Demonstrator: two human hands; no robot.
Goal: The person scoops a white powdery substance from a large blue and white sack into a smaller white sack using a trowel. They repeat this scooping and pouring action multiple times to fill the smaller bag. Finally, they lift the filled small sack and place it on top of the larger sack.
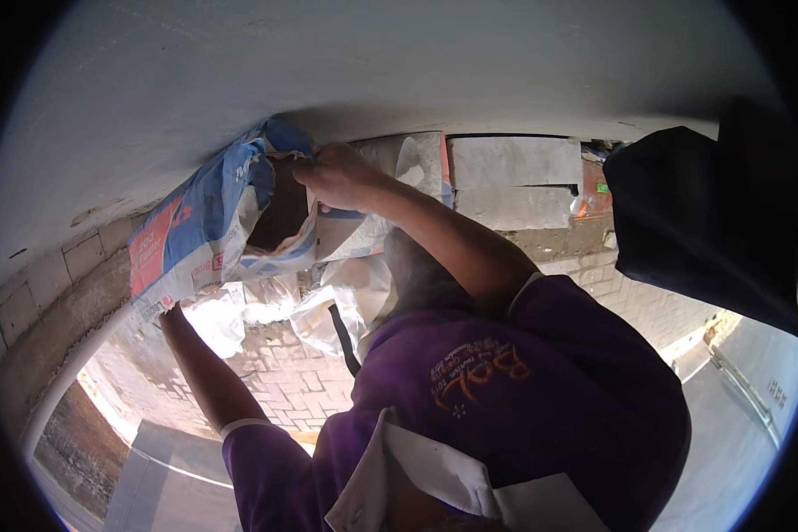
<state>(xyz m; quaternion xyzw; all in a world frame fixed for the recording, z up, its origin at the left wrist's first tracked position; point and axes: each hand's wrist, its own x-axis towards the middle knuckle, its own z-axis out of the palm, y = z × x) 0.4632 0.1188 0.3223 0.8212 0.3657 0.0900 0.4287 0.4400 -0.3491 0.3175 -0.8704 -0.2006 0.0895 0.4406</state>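
A large paper sack (208,222), blue, white and red, lies tilted against the grey wall with its torn mouth facing right. Through the mouth its brown inside shows; any contents cannot be made out. My right hand (337,177) is closed on the upper edge of that mouth. Down at the sack's lower left corner is my left hand (170,312), mostly covered by the paper, so its fingers are hidden. Just right of the torn mouth, below my right forearm, shows another printed sack (355,232), partly hidden by the arm.
Pale rectangular slabs (516,164) lie along the foot of the wall (417,62). Crumpled white plastic (350,293) rests over the block paving (301,372). A dark cloth-like object (696,213) fills the right side. A pale curved pipe (75,368) runs at the left.
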